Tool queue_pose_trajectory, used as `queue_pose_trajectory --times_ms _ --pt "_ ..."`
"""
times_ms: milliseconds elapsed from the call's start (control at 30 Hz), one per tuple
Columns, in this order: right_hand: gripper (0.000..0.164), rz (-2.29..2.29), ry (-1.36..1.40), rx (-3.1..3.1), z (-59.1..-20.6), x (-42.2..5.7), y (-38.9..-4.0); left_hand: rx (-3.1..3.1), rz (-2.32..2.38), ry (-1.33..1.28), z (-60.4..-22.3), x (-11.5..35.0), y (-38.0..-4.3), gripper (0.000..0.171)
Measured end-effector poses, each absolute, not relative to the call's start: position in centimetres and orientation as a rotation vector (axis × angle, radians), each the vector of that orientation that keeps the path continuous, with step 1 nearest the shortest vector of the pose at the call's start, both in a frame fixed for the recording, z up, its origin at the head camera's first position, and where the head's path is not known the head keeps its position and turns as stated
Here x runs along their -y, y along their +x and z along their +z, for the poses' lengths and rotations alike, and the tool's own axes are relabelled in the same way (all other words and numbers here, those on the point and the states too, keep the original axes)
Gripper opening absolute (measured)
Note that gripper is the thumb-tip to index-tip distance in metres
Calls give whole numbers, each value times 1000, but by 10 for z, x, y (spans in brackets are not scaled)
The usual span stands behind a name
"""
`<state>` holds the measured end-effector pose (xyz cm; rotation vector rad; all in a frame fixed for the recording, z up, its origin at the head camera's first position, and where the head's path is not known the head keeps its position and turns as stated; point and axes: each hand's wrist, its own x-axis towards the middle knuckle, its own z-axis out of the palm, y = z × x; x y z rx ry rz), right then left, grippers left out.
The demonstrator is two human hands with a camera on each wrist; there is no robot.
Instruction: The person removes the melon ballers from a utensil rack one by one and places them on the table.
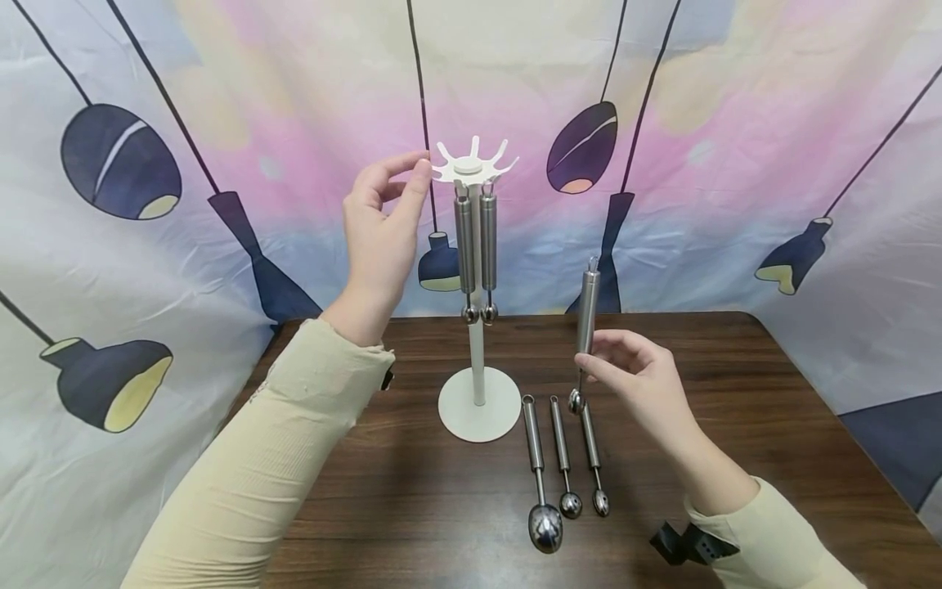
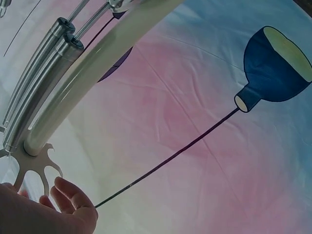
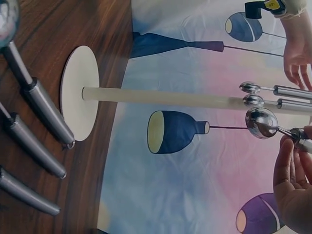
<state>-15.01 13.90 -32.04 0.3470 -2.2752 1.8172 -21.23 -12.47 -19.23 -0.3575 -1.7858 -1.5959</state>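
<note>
Metal scoop in right hand

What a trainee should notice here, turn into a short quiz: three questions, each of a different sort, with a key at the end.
1. How many metal scoops hang from the white stand?
2. True or false: the left hand is holding a scoop.
3. Of the three scoops lying on the wooden table, which has the largest bowl?
A) the one nearest the stand
B) the middle one
C) the one farthest from the stand

Key:
1. Two.
2. False; the right hand holds the raised scoop.
3. A.
</note>
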Motion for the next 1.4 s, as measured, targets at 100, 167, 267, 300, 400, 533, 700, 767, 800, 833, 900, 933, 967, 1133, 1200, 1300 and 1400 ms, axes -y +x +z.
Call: queue_pose_trajectory --times_ms 100,167,267,300,400,533,700,767,800,833,900,933,967,1133,1200,1300,1400 --pt "19 1840 338 2269 -324 -142 -148 1783 -1619 -369 -192 125 -212 33" --pt "19 1848 324 2272 -327 -144 -146 1788 -1637 -375 -192 126 -212 36" --pt "18 1847 308 2277 -332 -148 -145 1828 -1679 -379 -189 127 -212 44" --pt "18 1846 306 2277 -333 -149 -144 1844 -1708 -377 -189 128 -212 46" --pt "18 1835 296 2280 -337 -152 -144 1884 -1813 -381 -186 127 -212 53" --pt "20 1812 276 2303 -341 -155 -142 1885 -1924 -394 -185 126 -213 54" --pt "22 1807 263 2319 -347 -158 -140 1885 -1952 -414 -185 125 -214 54" --pt "22 1825 268 2308 -349 -159 -140 1885 -1958 -421 -186 125 -214 54" --pt "22 1839 269 2301 -350 -159 -140 1887 -1962 -423 -186 125 -214 54" --pt "21 1850 270 2294 -351 -159 -140 1892 -1962 -426 -186 125 -215 53" --pt "22 1854 269 2295 -353 -160 -141 1901 -1963 -430 -186 125 -214 53" --pt "22 1851 266 2299 -353 -160 -141 1904 -1961 -431 -186 125 -214 52" --pt "23 1844 262 2308 -354 -160 -141 1907 -1959 -431 -185 125 -214 52" --pt "26 1824 251 2328 -359 -161 -141 1911 -1951 -427 -185 125 -214 50" --pt "26 1824 246 2327 -360 -161 -140 1911 -1945 -425 -185 125 -214 49" --pt "27 1811 239 2340 -361 -162 -139 1921 -1925 -412 -185 126 -214 48" --pt "28 1807 225 2346 -362 -162 -138 1930 -1902 -399 -185 126 -213 46"
